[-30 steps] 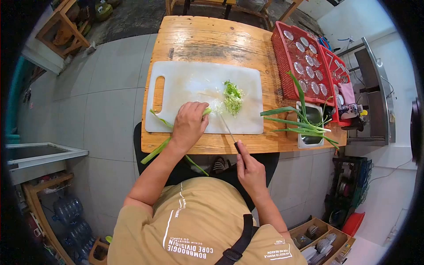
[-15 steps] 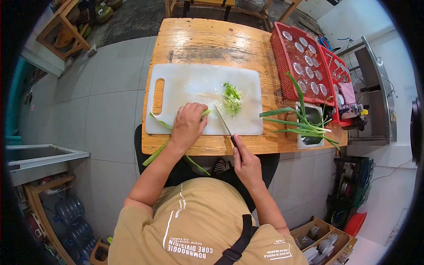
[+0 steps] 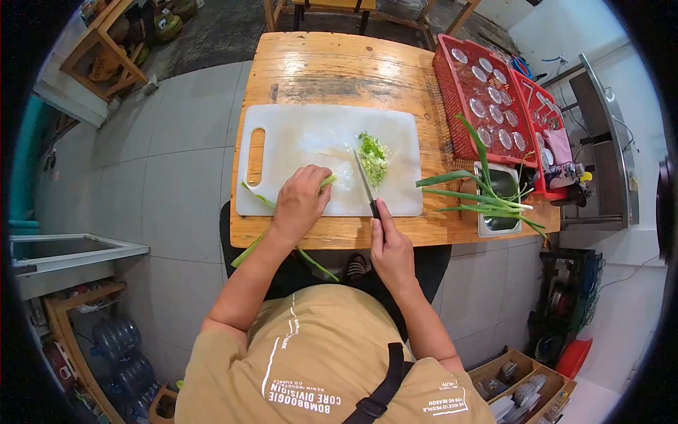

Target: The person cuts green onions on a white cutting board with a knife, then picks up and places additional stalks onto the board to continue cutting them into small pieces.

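Note:
My left hand [image 3: 302, 198] is closed around a bunch of green onions [image 3: 328, 181], pressing it on the white cutting board [image 3: 289, 131]. The cut ends poke out at the right of the fingers, while the long green leaves hang over the table's front edge. In my right hand [image 3: 390, 247] is a kitchen knife [image 3: 365, 177] with a black handle, its blade pointing away from me. That blade lies along the left side of a pile of chopped green onion [image 3: 373, 159]. Thin wet bits are scattered between the knife and the bunch.
Whole green onions [image 3: 487, 198] lie across a metal container [image 3: 500, 225] at the table's right. Behind it stands a red plastic basket [image 3: 452, 106] holding several upturned glasses. A second red basket [image 3: 530, 92] sits beyond. The wooden table's [image 3: 339, 71] front edge runs close to my body.
The knife has shifted right, from the open board near the bunch to the side of the chopped pile. My left hand stays on the bunch.

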Motion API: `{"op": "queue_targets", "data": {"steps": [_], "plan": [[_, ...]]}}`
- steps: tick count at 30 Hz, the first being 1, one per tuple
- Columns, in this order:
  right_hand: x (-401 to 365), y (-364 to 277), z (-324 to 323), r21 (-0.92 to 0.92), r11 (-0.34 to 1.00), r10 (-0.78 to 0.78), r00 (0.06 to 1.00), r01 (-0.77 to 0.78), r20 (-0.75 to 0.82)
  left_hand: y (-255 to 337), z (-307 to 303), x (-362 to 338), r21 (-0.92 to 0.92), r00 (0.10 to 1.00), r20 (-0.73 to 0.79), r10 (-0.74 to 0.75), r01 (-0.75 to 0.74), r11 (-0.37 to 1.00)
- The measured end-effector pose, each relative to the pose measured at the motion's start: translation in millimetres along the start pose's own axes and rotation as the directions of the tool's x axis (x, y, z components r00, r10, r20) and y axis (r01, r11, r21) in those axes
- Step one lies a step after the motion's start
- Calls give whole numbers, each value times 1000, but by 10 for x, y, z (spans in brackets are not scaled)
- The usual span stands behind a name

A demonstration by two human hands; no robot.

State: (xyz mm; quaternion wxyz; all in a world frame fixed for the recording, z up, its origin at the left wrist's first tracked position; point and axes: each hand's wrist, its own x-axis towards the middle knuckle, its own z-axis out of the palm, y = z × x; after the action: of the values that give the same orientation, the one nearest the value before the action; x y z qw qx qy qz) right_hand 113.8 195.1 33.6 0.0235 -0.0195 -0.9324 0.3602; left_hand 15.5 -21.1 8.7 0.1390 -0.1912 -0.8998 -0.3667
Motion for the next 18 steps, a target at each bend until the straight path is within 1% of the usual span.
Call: {"op": "queue_targets", "data": {"steps": [1, 2, 3, 4, 6, 8, 10, 12, 14, 15, 17, 18], "plan": [[40, -32, 24, 25, 997, -68, 997, 68, -32, 8, -2, 4, -12, 1000, -3, -6, 6, 1000], [82, -8, 109, 4, 988, -153, 985, 154, -78, 24, -16, 10, -13, 1000, -2, 0, 0, 1000], [125, -6, 162, 3, 988, -153, 985, 154, -83, 47, -39, 17, -29, 999, 14, -37, 37, 999], [166, -11, 202, -29, 990, -140, 989, 138, -54, 63, -51, 21, -44, 997, 31, -74, 75, 996], [243, -25, 202, -60, 990, -130, 991, 128, -25, 53, -38, 20, -43, 997, 31, -74, 75, 996], [296, -57, 159, -45, 999, 26, 998, -29, -56, 23, -50, 10, -35, 996, 29, -81, 82, 996], [293, -110, 109, -31, 999, 17, 999, -18, -48, 7, -53, 10, -3, 999, 24, -47, 47, 999], [272, -100, 113, -20, 1000, 15, 999, -16, -49, 24, -68, 28, -12, 998, 28, -55, 56, 998], [238, -54, 184, -55, 992, -114, 993, 113, -28, 43, -48, 47, -23, 998, 30, -64, 64, 998], [241, -55, 175, -56, 992, -115, 993, 113, -29, 41, -37, 53, -22, 998, 24, -57, 57, 998], [266, -79, 166, -40, 998, 48, 998, -50, -51, 27, -39, 72, -16, 998, 13, -54, 54, 998], [270, -111, 153, -38, 998, 47, 998, -49, -47, 25, -42, 74, -12, 999, 14, -43, 43, 999]]}}
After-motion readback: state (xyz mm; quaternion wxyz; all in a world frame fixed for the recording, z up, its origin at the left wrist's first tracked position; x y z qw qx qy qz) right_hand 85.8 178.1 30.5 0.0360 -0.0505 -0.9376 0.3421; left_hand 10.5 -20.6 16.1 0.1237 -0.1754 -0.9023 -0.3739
